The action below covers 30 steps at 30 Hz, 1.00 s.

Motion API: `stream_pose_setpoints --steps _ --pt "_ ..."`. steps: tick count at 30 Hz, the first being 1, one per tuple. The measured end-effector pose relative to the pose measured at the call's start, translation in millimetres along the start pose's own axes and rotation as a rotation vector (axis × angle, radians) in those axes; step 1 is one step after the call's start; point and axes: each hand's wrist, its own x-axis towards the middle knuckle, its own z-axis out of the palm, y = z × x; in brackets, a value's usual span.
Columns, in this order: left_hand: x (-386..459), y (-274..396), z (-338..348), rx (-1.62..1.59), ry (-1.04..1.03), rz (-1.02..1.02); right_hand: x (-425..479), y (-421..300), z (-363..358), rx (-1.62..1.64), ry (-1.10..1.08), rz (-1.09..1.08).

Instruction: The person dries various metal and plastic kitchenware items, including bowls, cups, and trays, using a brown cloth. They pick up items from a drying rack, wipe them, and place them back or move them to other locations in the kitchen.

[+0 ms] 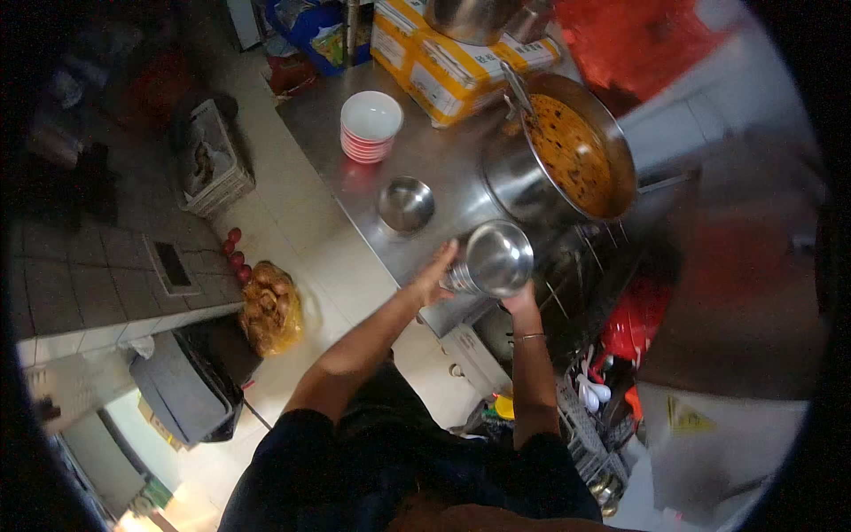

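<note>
Between my two hands, over the near edge of the steel counter (pixel 459 199), is a tilted stack of stainless steel bowls (pixel 500 258). My left hand (pixel 435 276) is at the stack's left side, its fingers partly spread. My right hand (pixel 520 299) grips the stack from below, its fingers largely hidden behind the metal. A single steel bowl (pixel 406 204) stands on the counter just beyond. Farther back is a stack of white bowls with red outsides (pixel 371 126). To the right a large steel pot (pixel 518 176) holds orange-red soup (pixel 572 153), with a ladle (pixel 518 86) leaning in it.
Cardboard boxes with yellow bands (pixel 445 80) stand at the counter's back, carrying another steel pot (pixel 469 20). A dark stove area lies right of my hands. On the floor at left are a plastic crate (pixel 229 186) and a filled yellow bag (pixel 271 309). White spoons (pixel 592 392) lie lower right.
</note>
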Motion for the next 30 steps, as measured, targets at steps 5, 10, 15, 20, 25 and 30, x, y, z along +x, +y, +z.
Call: stream_pose_setpoints --steps 5,10,15,20,25,30 --pt "-8 9 12 -0.012 0.058 -0.011 -2 7 1 0.024 -0.017 0.039" --pt "-79 -8 -12 -0.113 0.063 0.101 -34 39 15 -0.047 0.039 0.067" --pt "-228 -68 -39 -0.292 0.201 0.301 -102 121 75 -0.118 -0.258 0.231" --pt "-397 -161 -65 -0.485 0.468 0.531 -194 243 140 -0.145 -0.576 0.583" --pt "-569 -266 -75 -0.651 0.837 0.734 -345 366 206 -0.383 -0.816 0.797" --pt "-703 -362 -64 -0.837 1.041 0.933 -481 477 241 -0.617 -1.017 0.970"
